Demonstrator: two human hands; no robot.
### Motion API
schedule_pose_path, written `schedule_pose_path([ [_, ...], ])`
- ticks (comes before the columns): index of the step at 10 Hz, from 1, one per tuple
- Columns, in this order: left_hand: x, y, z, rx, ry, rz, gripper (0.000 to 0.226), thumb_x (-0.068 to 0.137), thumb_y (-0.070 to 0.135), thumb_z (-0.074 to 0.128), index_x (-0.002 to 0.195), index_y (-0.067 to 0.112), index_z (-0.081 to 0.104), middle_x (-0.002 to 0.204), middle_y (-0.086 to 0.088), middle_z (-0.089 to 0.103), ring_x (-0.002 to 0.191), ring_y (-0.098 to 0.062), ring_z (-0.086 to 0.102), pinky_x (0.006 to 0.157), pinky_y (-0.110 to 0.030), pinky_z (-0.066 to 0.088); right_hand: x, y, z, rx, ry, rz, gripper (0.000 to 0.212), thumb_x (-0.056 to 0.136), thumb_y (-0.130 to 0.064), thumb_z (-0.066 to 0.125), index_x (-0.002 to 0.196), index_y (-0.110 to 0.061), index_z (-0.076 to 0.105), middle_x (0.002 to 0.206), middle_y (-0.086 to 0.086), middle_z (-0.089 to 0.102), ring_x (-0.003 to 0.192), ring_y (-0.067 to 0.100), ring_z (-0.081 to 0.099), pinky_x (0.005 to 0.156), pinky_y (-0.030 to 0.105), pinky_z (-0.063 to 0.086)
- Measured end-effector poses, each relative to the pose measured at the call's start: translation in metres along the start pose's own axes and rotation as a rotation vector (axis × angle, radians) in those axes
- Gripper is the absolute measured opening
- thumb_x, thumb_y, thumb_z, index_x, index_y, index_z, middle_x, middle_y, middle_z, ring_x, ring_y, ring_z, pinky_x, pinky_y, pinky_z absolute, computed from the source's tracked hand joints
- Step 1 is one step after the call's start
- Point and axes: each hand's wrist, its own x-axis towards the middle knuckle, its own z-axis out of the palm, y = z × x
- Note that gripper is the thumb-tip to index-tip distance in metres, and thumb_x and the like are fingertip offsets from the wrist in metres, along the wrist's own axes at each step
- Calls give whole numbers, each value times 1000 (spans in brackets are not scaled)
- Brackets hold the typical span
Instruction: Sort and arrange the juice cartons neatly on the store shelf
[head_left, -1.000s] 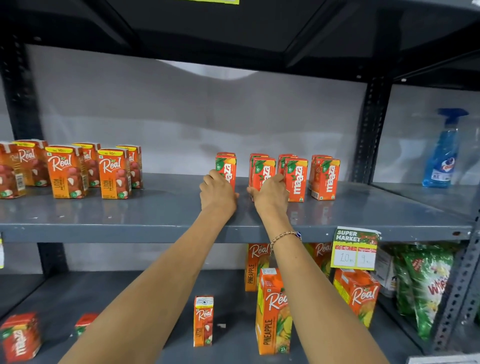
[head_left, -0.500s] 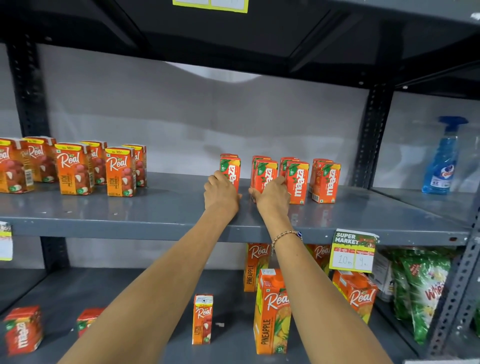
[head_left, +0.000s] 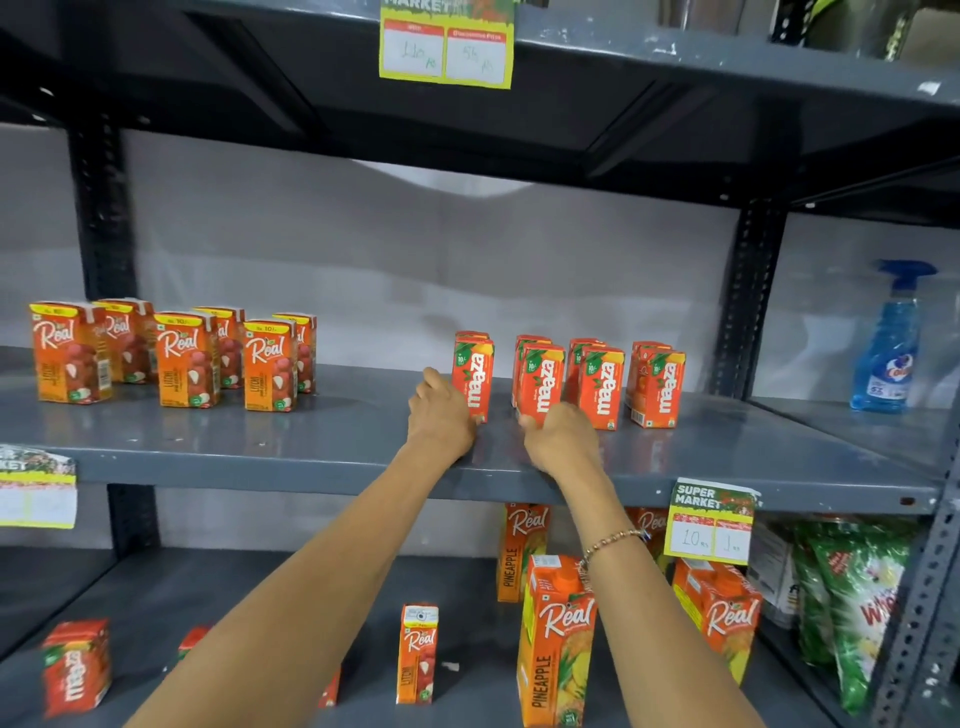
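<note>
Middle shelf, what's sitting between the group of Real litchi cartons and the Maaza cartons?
Nothing: in the head view that stretch of the middle shelf is bare between the Real litchi cartons and the Maaza cartons, up to the left hand.

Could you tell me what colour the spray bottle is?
Blue spray bottle, clearest in the head view.

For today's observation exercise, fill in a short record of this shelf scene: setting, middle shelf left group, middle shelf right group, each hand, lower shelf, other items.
setting: grey metal store shelf with price tags
middle shelf, left: Real litchi cartons, upright
middle shelf, right: Maaza cartons, upright in front-to-back pairs
left hand: at the leftmost Maaza carton
right hand: at the second Maaza carton
lower shelf: Real pineapple cartons, small litchi carton, stray Maaza carton
other: blue spray bottle, green detergent packs
</note>
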Motion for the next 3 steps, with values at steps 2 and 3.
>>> schedule_pose_path([
  [2, -17, -34, -56, 160, 165, 122, 34, 96, 17, 46, 119, -7, 53, 120, -24, 57, 111, -38, 54, 89, -39, 42, -29, -15, -2, 47, 250, -83, 28, 94, -25, 52, 113, -6, 62, 114, 9, 66, 103, 25, 65, 83, 32, 54],
  [3, -20, -53, -84, 14, 383, 178, 34, 98, 15, 40, 116, -4, 61, 110, -26, 64, 101, -40, 59, 84, -41, 45, -38, -35, 0, 112, 435, -218, 26, 96, -23, 48, 109, -7, 65, 112, 9, 67, 101, 21, 64, 83, 29, 54],
])
